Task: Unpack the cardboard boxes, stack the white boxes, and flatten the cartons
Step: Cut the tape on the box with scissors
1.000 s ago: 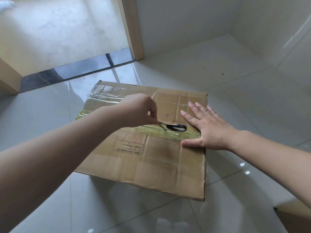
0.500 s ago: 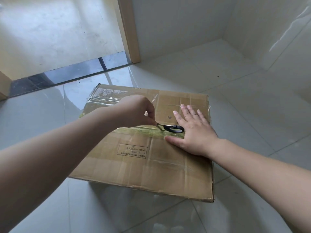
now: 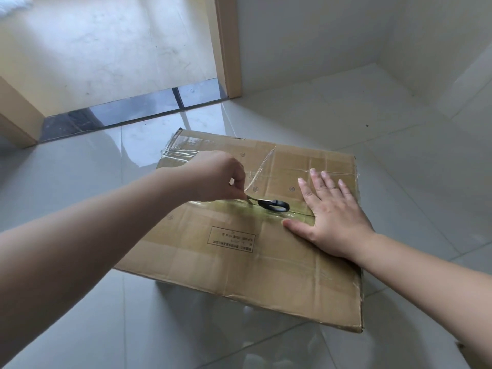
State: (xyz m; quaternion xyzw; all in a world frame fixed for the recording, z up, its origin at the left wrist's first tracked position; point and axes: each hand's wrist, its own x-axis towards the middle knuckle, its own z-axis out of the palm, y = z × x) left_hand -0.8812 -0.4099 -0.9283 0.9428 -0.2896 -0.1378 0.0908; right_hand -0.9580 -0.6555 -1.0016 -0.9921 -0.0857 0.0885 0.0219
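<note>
Since half a second ago, my flat right hand slid right along the big brown cardboard box on the floor. My left hand pinches the black-handled scissors in its taped seam. It is still shut; everything else waits.

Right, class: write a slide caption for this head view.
Left hand draws scissors along the taped cardboard box seam; right hand presses flat.

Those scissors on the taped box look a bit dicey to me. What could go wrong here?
The left hand grips the scissors by the blade end, so a slip could cut its fingers. The right hand presses flat on the cardboard box right along the taped seam, in the tool's line.
</note>
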